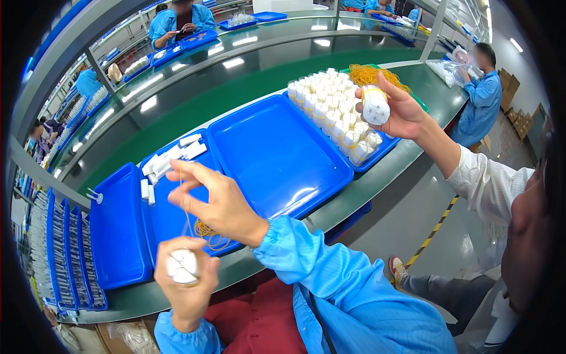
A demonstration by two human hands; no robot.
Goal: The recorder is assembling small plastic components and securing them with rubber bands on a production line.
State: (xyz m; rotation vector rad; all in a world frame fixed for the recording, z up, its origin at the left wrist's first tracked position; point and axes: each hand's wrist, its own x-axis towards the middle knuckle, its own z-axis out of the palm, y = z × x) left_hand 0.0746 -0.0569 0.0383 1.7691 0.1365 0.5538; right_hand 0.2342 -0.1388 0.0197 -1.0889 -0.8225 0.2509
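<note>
Upright in my left hand is a bundle of white pieces, its wedge-like ends facing up and my fingers wrapped round it. Just above it, my right hand pulls a thin yellow rubber band taut between its fingers and the bundle. Loose rubber bands lie below my right wrist in a blue tray, which also holds several white blocks. At the right, another person's hand holds up a similar white bundle with a yellow band round it.
A large blue tray lies right of my hands, another blue tray to the left. Beyond the large one stand many banded white bundles, beside a heap of yellow rubber bands. Racked trays flank the left. Co-workers sit across the bench.
</note>
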